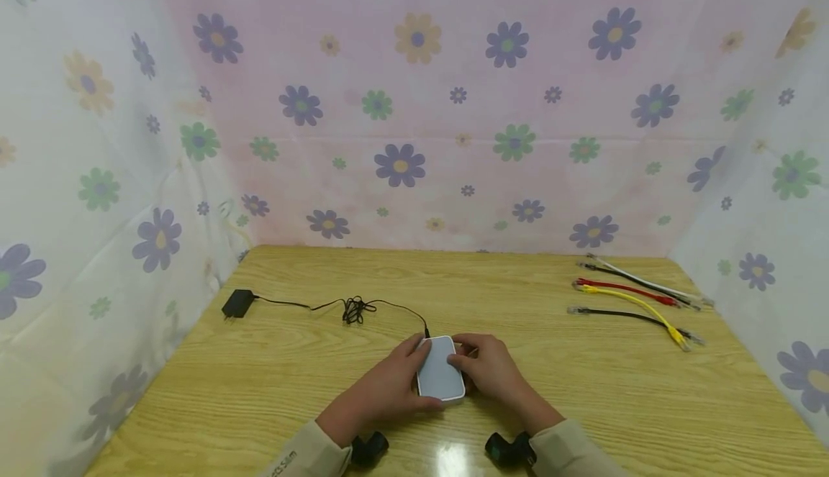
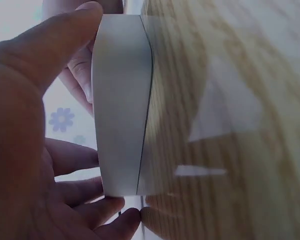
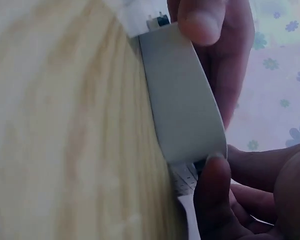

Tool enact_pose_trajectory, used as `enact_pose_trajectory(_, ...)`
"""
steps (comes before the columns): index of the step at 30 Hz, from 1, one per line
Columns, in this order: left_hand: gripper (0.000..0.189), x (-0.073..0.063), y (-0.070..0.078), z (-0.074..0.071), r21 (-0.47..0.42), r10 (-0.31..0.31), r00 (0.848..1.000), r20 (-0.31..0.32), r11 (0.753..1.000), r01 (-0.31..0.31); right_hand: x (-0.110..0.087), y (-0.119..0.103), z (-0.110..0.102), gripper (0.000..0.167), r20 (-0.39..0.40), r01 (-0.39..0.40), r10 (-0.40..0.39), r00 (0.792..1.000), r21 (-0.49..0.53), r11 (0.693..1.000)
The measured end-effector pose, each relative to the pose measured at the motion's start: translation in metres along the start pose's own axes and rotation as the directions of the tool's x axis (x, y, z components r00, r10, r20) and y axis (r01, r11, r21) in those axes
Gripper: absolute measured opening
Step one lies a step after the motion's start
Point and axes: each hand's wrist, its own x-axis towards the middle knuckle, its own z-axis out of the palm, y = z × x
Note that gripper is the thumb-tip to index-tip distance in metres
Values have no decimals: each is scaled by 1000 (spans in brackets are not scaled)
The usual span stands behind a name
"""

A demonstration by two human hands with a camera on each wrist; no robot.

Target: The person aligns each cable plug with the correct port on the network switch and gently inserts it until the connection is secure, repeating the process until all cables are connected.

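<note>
A small white box-shaped device (image 1: 441,373) with a grey top, like a network switch or router, sits on the wooden table near the front middle. A thin black cord (image 1: 414,311) runs into its back edge. My left hand (image 1: 387,382) grips the device from the left, thumb at the far left of the top and fingers spread along its side. On the other side, my right hand (image 1: 494,370) holds the back right corner, thumb on the top edge and bent fingers behind it. Its side wall (image 3: 182,95) shows close to the tabletop in the right wrist view.
The cord leads through a tied bundle (image 1: 355,309) to a black plug adapter (image 1: 237,303) at the left. Several short network cables lie at the back right, among them a red one (image 1: 624,290) and a yellow one (image 1: 637,304). Flowered cloth (image 1: 414,124) surrounds the table (image 1: 291,362).
</note>
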Motion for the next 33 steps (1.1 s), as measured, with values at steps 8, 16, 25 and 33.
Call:
enact_pose_trajectory(8,108,-1,-1,0,4,-19,1000,-8,1000,19,1,-1,9,49,111,-70,43,993,252,965)
enact_pose_trajectory(16,103,11,-8,1,-11,-22,1000,2,1000,22,9,-2,18,50,88,-46,20,996,301,953)
enact_pose_trajectory(25,102,17,-18,-6,-33,-39,999,3,999,39,26,-2,25,49,110,-52,18,994,318,947)
enact_pose_trajectory(33,101,16,-20,-8,-69,-48,999,3,996,48,26,1,13,35,37,58,-63,997,122,991)
